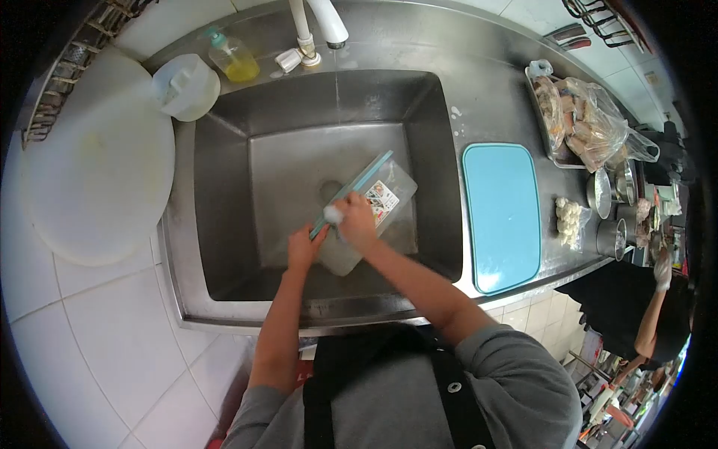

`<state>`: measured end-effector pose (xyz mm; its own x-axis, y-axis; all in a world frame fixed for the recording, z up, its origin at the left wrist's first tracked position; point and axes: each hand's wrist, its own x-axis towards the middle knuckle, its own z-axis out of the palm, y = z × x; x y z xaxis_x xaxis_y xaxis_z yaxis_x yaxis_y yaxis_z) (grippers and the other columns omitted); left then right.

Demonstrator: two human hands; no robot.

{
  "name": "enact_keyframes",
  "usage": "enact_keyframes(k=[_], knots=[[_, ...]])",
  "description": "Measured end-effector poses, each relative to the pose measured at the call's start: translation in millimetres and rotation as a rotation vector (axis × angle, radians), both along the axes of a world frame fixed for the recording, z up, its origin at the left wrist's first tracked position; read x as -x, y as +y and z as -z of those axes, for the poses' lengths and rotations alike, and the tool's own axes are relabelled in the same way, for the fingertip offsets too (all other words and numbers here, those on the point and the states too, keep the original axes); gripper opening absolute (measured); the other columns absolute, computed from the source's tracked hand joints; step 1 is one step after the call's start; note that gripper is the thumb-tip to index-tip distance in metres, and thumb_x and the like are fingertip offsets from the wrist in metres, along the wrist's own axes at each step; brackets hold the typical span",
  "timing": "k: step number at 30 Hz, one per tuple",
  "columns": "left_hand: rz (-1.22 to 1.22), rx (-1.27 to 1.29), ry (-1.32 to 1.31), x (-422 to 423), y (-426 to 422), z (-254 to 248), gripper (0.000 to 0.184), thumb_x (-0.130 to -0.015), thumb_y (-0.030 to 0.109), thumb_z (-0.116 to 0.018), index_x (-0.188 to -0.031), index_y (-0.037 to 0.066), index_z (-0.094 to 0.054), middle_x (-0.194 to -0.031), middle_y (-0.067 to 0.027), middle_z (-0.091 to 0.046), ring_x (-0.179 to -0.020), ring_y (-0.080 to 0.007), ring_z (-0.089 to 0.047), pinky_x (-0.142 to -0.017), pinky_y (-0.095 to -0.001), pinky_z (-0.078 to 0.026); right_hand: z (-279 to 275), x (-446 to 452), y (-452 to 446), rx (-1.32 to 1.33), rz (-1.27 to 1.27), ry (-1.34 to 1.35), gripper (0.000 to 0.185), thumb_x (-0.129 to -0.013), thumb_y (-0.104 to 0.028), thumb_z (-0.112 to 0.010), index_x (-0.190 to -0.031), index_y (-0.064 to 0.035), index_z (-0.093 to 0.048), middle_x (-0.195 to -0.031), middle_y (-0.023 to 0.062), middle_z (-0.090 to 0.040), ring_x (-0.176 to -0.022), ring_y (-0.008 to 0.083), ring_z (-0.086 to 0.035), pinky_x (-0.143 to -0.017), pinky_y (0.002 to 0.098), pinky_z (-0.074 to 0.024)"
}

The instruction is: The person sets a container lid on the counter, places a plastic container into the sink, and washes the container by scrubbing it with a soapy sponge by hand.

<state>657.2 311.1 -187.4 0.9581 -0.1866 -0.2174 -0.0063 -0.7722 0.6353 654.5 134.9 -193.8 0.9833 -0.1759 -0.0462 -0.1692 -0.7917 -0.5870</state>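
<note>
A clear plastic container [402,185] with a teal rim and a printed label [382,199] is tilted on its side inside the steel sink [224,187]. My left hand [303,247] is closed on the near end of its rim. My right hand [357,221] presses a small white sponge [333,215] against the rim, a little beyond the left hand. Part of the container is hidden under my right hand and forearm. On the counter right of the sink lies a flat teal lid [502,217].
A white faucet [329,26] stands behind the sink, with a soap bottle [239,63] and white tub [187,86] to its left. A large white board [97,157] leans at left. Bagged food [587,123] and metal pots [612,238] sit at right, near another person's gloved hand [663,269].
</note>
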Motion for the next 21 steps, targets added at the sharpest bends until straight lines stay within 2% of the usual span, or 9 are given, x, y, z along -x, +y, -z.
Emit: enact_keyframes(k=[1,4,6,9,10,11,13,16,21], knots=[[0.007,-0.007,0.004,0,3,-4,0.056,-0.081,0.053,-0.069,-0.077,-0.002,-0.06,-0.061,-0.0223,-0.057,-0.059,-0.0393,-0.057,-0.058,-0.0436,-0.047,-29,8,13,-0.091,-0.043,-0.039,0.037,-0.07,0.002,-0.063,-0.103,-0.0125,-0.069,-0.102,0.0168,-0.057,-0.099,0.0365,-0.056,-0.081,0.0441,-0.0496],[-0.02,0.012,0.144,-3,-8,-55,0.052,-0.079,0.048,-0.073,-0.081,-0.002,-0.06,-0.064,-0.0181,-0.059,-0.056,-0.0331,-0.054,-0.058,-0.0395,-0.047,-8,-17,-32,-0.029,0.149,-0.1,0.036,-0.069,0.003,-0.062,-0.1,-0.0133,-0.07,-0.105,0.0159,-0.057,-0.098,0.0374,-0.056,-0.083,0.0443,-0.0494],[-0.012,0.225,0.118,0,-12,-73,0.049,-0.079,0.044,-0.075,-0.086,-0.002,-0.061,-0.068,-0.0157,-0.061,-0.058,-0.0305,-0.055,-0.06,-0.0386,-0.047,-10,-42,-80,-0.038,0.232,0.06,0.037,-0.074,-0.003,-0.065,-0.108,-0.0172,-0.069,-0.115,0.0163,-0.058,-0.108,0.0363,-0.056,-0.087,0.0448,-0.0488],[-0.047,0.307,0.11,-1,-12,-78,0.043,-0.081,0.038,-0.074,-0.095,-0.002,-0.062,-0.078,-0.0149,-0.066,-0.061,-0.0306,-0.059,-0.061,-0.0388,-0.048,27,-59,-98,-0.347,0.176,0.097,0.037,-0.075,-0.003,-0.064,-0.108,-0.0163,-0.069,-0.12,0.0156,-0.058,-0.111,0.0343,-0.055,-0.093,0.0431,-0.048],[-0.069,0.299,0.112,-3,-13,-76,0.042,-0.083,0.035,-0.073,-0.098,-0.002,-0.063,-0.081,-0.0151,-0.067,-0.062,-0.0313,-0.061,-0.062,-0.0392,-0.048,15,-56,-88,-0.436,0.083,0.014,0.035,-0.074,0.0,-0.064,-0.105,-0.0152,-0.07,-0.111,0.014,-0.06,-0.105,0.0325,-0.056,-0.09,0.0422,-0.048],[-0.08,0.27,-0.049,-5,-13,-66,0.044,-0.086,0.038,-0.068,-0.098,-0.004,-0.063,-0.081,-0.0167,-0.067,-0.064,-0.0313,-0.062,-0.062,-0.0395,-0.048,5,-48,-72,-0.523,-0.009,-0.07,0.034,-0.073,0.002,-0.064,-0.103,-0.014,-0.07,-0.102,0.0125,-0.063,-0.099,0.0306,-0.058,-0.087,0.0414,-0.0481],[-0.098,0.211,-0.37,-9,-15,-37,0.053,-0.093,0.044,-0.056,-0.098,-0.008,-0.064,-0.082,-0.0199,-0.068,-0.068,-0.0312,-0.065,-0.064,-0.0401,-0.048,-5,-31,-34,-0.358,-0.099,-0.166,0.036,-0.072,-0.002,-0.066,-0.105,-0.0168,-0.069,-0.112,0.0057,-0.061,-0.109,0.0334,-0.055,-0.093,0.0459,-0.0454],[-0.262,0.158,-0.274,-13,-27,-50,0.057,-0.101,0.04,-0.039,-0.095,-0.01,-0.066,-0.084,-0.0263,-0.067,-0.075,-0.0385,-0.067,-0.068,-0.0429,-0.049,-68,-4,3,-0.372,0.044,-0.044,0.036,-0.072,0.0,-0.064,-0.103,-0.0165,-0.069,-0.107,0.0045,-0.062,-0.108,0.0338,-0.055,-0.093,0.0472,-0.0444],[-0.263,0.084,-0.315,-11,-43,-59,0.064,-0.103,0.04,-0.031,-0.087,-0.009,-0.068,-0.075,-0.0262,-0.066,-0.071,-0.0406,-0.065,-0.067,-0.0442,-0.049,-9,-34,-37,-0.466,0.31,0.044,0.038,-0.069,-0.002,-0.065,-0.106,-0.0083,-0.069,-0.109,0.0121,-0.063,-0.105,0.0357,-0.055,-0.087,0.0456,-0.0471]])
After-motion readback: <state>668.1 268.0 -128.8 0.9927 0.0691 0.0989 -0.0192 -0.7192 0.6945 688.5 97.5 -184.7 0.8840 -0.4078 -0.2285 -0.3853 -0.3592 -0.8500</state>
